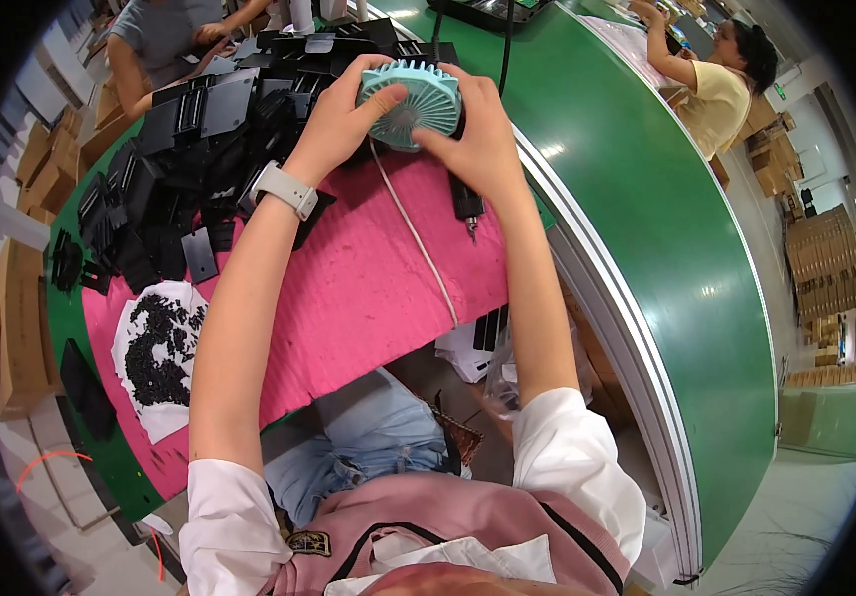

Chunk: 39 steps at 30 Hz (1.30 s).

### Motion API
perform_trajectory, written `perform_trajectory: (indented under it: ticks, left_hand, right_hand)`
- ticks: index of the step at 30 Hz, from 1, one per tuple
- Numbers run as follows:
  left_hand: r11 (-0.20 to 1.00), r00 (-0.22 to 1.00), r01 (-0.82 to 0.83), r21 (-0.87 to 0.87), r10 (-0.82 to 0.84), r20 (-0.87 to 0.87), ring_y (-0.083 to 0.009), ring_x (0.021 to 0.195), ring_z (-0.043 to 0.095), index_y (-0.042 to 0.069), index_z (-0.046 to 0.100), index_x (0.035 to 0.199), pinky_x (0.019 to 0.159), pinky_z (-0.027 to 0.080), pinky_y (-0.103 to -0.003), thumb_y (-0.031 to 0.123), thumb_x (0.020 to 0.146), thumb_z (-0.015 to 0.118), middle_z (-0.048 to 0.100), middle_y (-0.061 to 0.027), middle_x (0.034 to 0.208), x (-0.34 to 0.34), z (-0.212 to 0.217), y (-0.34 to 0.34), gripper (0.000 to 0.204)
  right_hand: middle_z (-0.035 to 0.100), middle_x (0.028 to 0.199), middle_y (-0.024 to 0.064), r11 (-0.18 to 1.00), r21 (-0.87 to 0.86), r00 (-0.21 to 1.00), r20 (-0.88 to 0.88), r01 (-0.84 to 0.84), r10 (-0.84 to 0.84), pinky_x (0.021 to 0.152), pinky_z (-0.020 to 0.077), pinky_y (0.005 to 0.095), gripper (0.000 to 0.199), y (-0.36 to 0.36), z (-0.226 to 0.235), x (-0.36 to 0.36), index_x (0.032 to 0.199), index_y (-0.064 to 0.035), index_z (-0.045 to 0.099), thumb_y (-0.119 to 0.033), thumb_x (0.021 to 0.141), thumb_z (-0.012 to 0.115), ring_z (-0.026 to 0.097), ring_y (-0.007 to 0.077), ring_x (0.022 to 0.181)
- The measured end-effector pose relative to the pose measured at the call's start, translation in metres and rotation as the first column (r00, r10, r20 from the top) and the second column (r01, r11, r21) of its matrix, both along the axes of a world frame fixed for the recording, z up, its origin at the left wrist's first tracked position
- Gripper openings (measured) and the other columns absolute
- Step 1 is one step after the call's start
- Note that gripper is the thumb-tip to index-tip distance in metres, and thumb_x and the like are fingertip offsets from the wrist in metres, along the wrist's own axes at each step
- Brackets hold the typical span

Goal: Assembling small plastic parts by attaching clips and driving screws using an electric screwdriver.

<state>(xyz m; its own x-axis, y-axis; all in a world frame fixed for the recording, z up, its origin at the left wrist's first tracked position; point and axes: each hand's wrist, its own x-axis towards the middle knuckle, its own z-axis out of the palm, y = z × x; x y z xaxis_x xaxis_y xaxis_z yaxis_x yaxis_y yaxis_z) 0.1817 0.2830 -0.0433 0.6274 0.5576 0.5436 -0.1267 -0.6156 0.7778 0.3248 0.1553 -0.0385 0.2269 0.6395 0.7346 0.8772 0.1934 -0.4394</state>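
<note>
A small round teal fan [410, 107] with a ribbed grille is gripped at the far side of the work surface. My left hand [349, 107] wraps its left side, thumb across the front. On the other side my right hand [473, 124] curls round the rim, its thumb pressed on the lower edge. A pale cable [413, 223] runs from beneath the fan across the pink sheet [368, 298]. Just below my right hand, a black electric screwdriver [468, 204] points its bit toward me.
Black plastic parts [150, 189] lie heaped at the left and far left. A white sheet [155, 417] holds many tiny black pieces. Along the right curves a green conveyor [646, 219] with a metal rail. Two other people [716, 94] work beyond; cardboard boxes [16, 318] stand at left.
</note>
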Motion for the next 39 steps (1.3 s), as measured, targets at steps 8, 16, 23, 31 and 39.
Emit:
perform_trajectory:
  ticks: [8,16,23,31,39]
  left_hand:
    - [0.989,0.993,0.100,-0.105,-0.106,-0.058,-0.0093,0.100,0.054,0.007,0.049,0.127,0.087,0.044,-0.025,0.020,0.087,0.067,0.058,-0.0024,0.109,-0.021,0.004,-0.010,0.045]
    - [0.993,0.994,0.091,-0.077,-0.086,0.067,-0.0126,0.091,0.060,0.008,0.053,0.122,0.081,0.049,-0.027,0.021,0.082,0.072,0.064,-0.0055,0.100,-0.005,-0.003,-0.017,0.047]
    - [0.996,0.997,0.070,-0.057,-0.069,0.019,-0.0100,0.097,0.056,0.007,0.051,0.126,0.082,0.047,-0.024,0.024,0.086,0.069,0.060,-0.0030,0.107,-0.013,-0.007,-0.013,0.046]
    - [0.997,0.997,0.075,-0.012,-0.075,0.000,-0.0104,0.095,0.057,0.007,0.051,0.127,0.082,0.047,-0.025,0.028,0.088,0.067,0.061,-0.0038,0.105,-0.014,-0.006,-0.021,0.047]
    - [0.994,0.988,0.104,0.022,-0.101,-0.117,-0.0117,0.093,0.058,0.009,0.052,0.128,0.081,0.048,-0.026,0.031,0.088,0.066,0.063,-0.0047,0.105,-0.017,0.007,-0.040,0.048]
  right_hand:
    - [0.052,0.107,0.0231,0.807,-0.390,0.882,0.035,0.445,-0.469,0.074,0.0514,0.0474,0.074,-0.024,-0.016,-0.004,0.137,-0.0189,0.034,-0.019,0.071,0.065,0.062,0.0419,0.082]
    - [0.053,0.109,0.0187,0.854,-0.094,0.833,0.297,0.512,-0.467,0.068,0.0514,0.0417,0.047,-0.057,-0.010,0.009,0.116,-0.0125,0.056,-0.019,0.072,0.071,0.062,0.0341,0.078]
    - [0.051,0.051,0.0016,0.961,-0.222,0.987,0.034,0.164,-0.160,0.039,0.0385,0.0308,0.015,-0.156,-0.036,-0.092,0.081,-0.0089,0.061,-0.014,0.073,0.073,0.051,0.0183,0.040]
    - [0.039,0.046,-0.0018,0.923,-0.078,0.914,0.196,0.376,-0.356,0.038,0.0340,0.0292,0.016,-0.172,-0.093,-0.092,0.076,-0.0095,0.057,-0.001,0.070,0.069,0.044,0.0144,0.037]
    - [0.051,0.051,0.0026,0.846,-0.177,0.864,0.143,0.503,-0.484,0.042,0.0413,0.0277,0.014,-0.193,-0.082,-0.042,0.083,-0.0068,0.059,-0.005,0.072,0.067,0.052,0.0161,0.042]
